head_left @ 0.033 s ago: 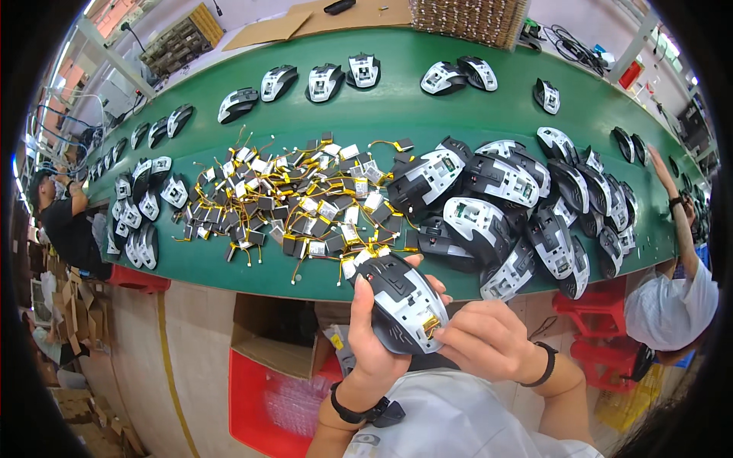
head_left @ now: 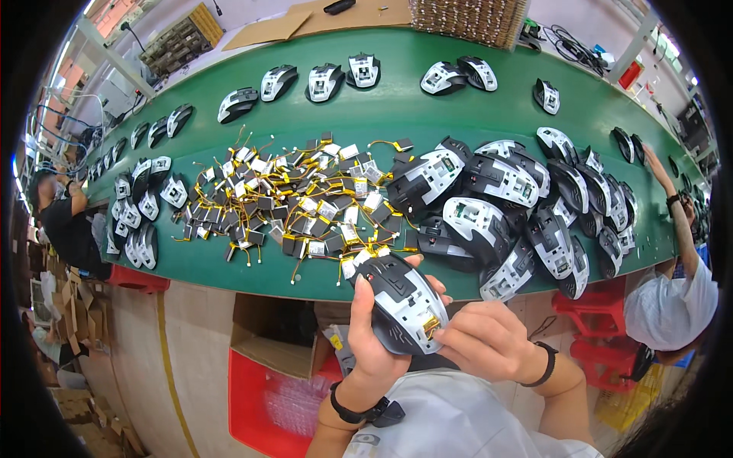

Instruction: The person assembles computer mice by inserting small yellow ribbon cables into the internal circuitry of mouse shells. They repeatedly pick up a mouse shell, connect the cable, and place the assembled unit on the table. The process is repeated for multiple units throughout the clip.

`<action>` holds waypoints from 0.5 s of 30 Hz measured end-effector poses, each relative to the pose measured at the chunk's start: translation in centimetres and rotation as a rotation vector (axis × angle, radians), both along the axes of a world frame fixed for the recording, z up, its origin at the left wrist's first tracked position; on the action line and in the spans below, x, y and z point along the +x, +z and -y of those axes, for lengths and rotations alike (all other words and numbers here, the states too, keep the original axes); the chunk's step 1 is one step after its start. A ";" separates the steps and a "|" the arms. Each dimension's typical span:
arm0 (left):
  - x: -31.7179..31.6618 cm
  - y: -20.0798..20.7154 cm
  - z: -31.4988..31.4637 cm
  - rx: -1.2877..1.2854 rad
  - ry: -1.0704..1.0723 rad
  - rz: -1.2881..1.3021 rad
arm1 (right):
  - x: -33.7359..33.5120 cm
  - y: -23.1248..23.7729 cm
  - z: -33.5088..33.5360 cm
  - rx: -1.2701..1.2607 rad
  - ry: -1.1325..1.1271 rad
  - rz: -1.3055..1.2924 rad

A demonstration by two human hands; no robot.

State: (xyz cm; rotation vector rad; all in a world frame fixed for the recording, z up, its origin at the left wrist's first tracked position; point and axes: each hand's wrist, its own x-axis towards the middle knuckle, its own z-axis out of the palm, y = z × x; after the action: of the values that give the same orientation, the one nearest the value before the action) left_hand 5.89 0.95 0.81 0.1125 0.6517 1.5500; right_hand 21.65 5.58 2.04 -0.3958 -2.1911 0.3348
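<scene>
My left hand is wrapped round a black and white computer mouse, holding it tilted just off the bench's near edge. A small yellow-ended battery with thin wires shows in an open slot at the mouse's near end. The fingers of my right hand are closed together, their tips at that slot; what they pinch is hidden. Beyond the held mouse spreads a loose heap of small batteries with coloured leads and white plugs. Right of it lies a pile of similar mice, slots facing up.
More mice stand along the far side of the green bench, and another cluster sits at the left. Below are a red bin and a cardboard box. Co-workers are at both sides.
</scene>
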 end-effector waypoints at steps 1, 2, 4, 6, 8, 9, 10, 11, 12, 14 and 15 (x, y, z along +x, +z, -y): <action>0.0 0.0 0.0 0.007 0.004 -0.004 | 0.0 0.0 0.0 0.004 0.004 0.005; 0.1 0.2 0.0 0.004 0.005 -0.009 | 0.1 0.1 0.0 0.007 0.008 0.011; 0.1 0.3 0.1 -0.006 0.005 -0.023 | 0.1 0.0 0.1 0.011 0.006 0.016; 0.2 0.1 0.1 0.013 0.003 -0.034 | 0.3 0.1 0.2 0.000 0.007 0.038; 0.4 0.1 0.0 0.024 -0.020 -0.051 | 0.6 0.1 0.4 -0.024 0.008 0.079; 0.4 0.2 -0.1 0.028 -0.038 -0.068 | 0.7 0.2 0.4 -0.018 -0.009 0.070; 0.5 0.4 -0.3 0.032 -0.057 -0.084 | 1.0 0.2 0.5 -0.012 -0.027 0.062; 0.7 0.4 -0.4 0.072 -0.055 -0.045 | 1.2 0.3 0.6 -0.006 -0.046 0.053; 0.6 0.2 -0.5 0.097 -0.047 -0.032 | 1.4 0.6 0.8 -0.104 -0.060 0.014; 0.3 -0.6 -1.0 0.146 -0.033 -0.004 | 2.0 1.2 1.3 -0.299 -0.089 -0.065; 0.2 -0.7 -1.3 0.191 -0.029 -0.022 | 3.0 1.2 1.0 -0.448 -0.093 -0.065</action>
State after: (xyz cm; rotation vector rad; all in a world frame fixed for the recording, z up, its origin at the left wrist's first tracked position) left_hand 6.12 2.26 0.10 0.2813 0.5157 1.5820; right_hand 24.61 4.54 3.19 -0.7174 -2.0167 0.7799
